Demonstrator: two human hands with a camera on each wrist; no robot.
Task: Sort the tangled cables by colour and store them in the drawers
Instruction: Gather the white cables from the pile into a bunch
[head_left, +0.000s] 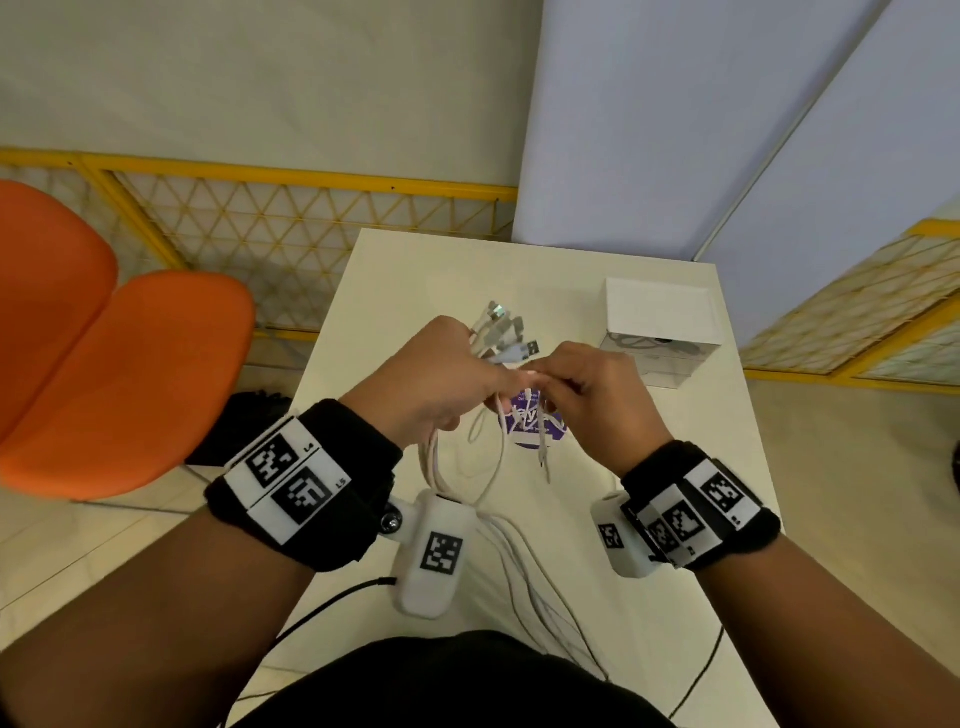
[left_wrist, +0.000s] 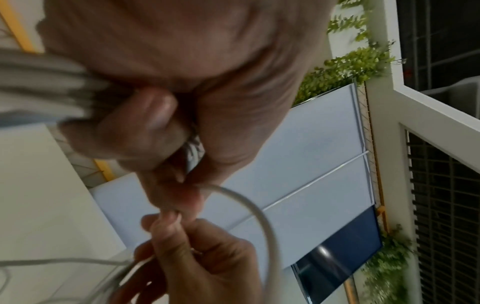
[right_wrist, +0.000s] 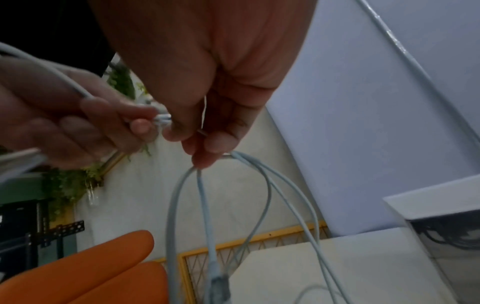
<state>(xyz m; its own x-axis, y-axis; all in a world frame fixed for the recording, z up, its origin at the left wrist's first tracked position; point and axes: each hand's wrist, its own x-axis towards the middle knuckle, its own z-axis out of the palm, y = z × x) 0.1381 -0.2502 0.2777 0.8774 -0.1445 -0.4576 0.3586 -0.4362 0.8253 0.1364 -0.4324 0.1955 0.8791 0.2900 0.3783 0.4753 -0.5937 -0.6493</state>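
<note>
We hold a bunch of white cables (head_left: 498, 332) up over the middle of the table (head_left: 727, 467). Our left hand (head_left: 426, 379) has its fingers curled tight round the bunch, with the plug ends sticking up and away toward the far edge. The long parts hang down from the fist and trail back to the near edge. Our right hand (head_left: 597, 405) is just beside the left, almost touching it, and its fingertips (right_wrist: 207, 142) pinch one thin white cable right at the bunch. That cable drops straight down from the pinch. We think it should be pulled out sideways, away from the left fist. The drawer box (head_left: 662, 322) sits near the far right corner, nearer our right hand.
</note>
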